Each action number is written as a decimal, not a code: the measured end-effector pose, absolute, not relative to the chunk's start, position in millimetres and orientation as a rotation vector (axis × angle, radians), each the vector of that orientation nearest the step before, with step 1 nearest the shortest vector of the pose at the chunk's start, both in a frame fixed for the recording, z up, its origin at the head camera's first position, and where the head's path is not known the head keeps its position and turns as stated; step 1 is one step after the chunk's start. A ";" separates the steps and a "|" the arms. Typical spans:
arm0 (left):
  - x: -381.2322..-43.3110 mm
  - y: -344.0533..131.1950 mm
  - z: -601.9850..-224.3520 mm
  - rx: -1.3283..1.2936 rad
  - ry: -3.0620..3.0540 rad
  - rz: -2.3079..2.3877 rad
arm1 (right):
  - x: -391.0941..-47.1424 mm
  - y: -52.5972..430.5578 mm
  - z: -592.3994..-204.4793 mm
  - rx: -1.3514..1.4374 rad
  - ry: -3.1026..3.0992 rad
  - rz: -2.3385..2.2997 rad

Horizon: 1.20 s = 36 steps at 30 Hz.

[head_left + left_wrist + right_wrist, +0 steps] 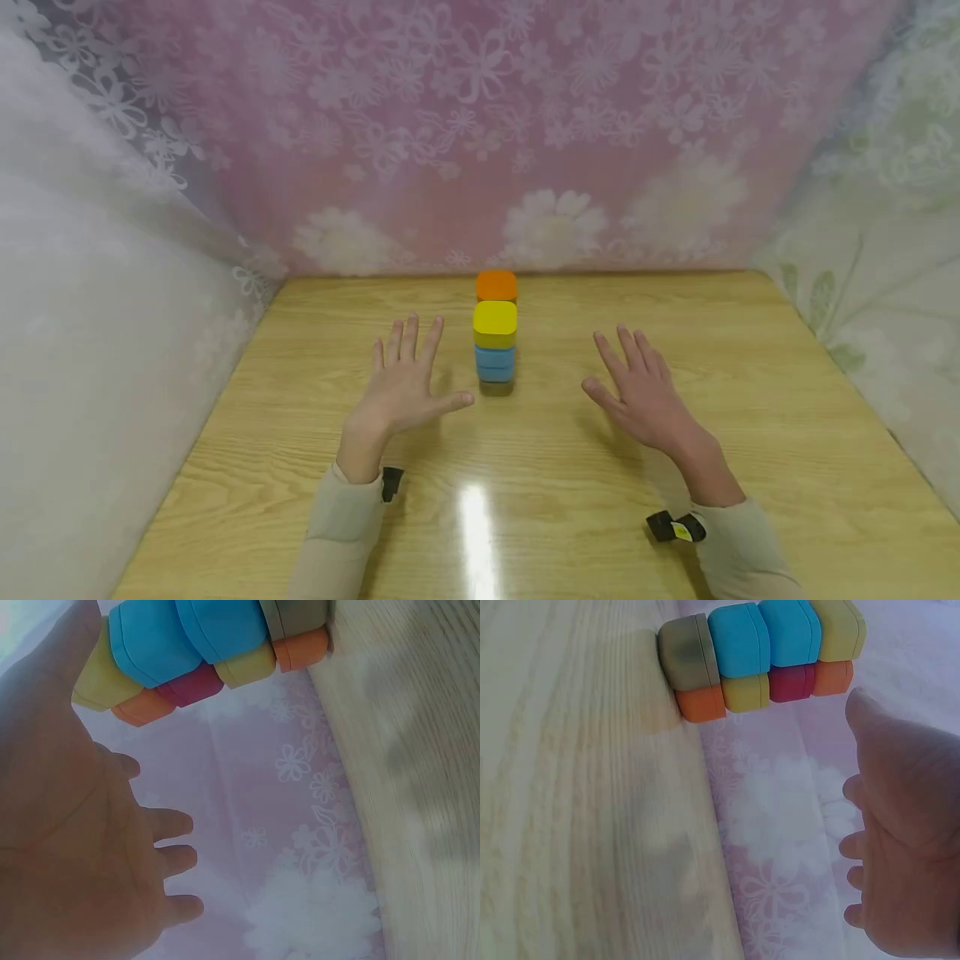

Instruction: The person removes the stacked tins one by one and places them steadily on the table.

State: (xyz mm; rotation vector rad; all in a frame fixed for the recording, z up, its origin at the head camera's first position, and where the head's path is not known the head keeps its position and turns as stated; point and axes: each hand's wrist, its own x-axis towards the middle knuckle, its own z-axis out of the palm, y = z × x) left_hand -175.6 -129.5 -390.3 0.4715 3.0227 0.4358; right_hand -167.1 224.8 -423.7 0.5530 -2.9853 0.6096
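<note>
Two stacks of rounded-corner blocks, each with a seam line, stand one behind the other. The front stack has a yellow block [495,323] on top, two blue blocks [495,363] under it and an olive-brown block [688,654] at the bottom. Behind it, an orange block [497,285] tops the rear stack, over a dark red block [791,683], a yellow block [746,692] and another orange block [700,703]. My left hand [401,392] is spread left of the stacks, its thumb pointing towards them. To their right is my right hand [641,400], fingers extended. Neither hand touches a block.
The wooden table [285,492] carries both stacks near its far edge. Behind it hangs a pink flowered cloth [450,167], with pale cloths at the left [112,292] and right [885,275]. Black straps [675,527] are at both wrists.
</note>
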 end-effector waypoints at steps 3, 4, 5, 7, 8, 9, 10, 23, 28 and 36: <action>-178.4 -129.3 -388.9 0.479 3.027 0.450 | -170.2 225.2 -423.0 0.554 -2.975 0.613; -179.5 -129.4 -388.7 0.485 3.030 0.462 | -171.4 225.0 -422.7 0.557 -2.972 0.614; -180.8 -129.4 -388.6 0.490 3.033 0.475 | -172.6 224.4 -422.3 0.563 -2.968 0.618; -183.7 -129.3 -388.5 0.525 3.035 0.527 | -174.3 222.7 -420.7 0.575 -2.958 0.640; -185.1 -129.2 -388.5 0.547 3.032 0.576 | -175.2 221.7 -419.8 0.584 -2.950 0.659; -186.6 -128.9 -388.3 0.571 3.025 0.635 | -175.9 220.4 -418.4 0.594 -2.936 0.692; -188.4 -128.4 -387.9 0.602 3.017 0.708 | -176.9 219.2 -417.2 0.600 -2.923 0.730; -206.9 -110.0 -390.8 0.581 2.701 1.254 | -182.8 167.2 -396.7 0.711 -2.550 1.232; -202.1 -103.6 -394.2 0.528 2.708 1.272 | -182.4 139.5 -389.0 0.756 -2.493 1.265; -194.7 -92.1 -404.3 0.547 2.742 1.264 | -177.8 119.5 -395.8 0.661 -2.466 1.294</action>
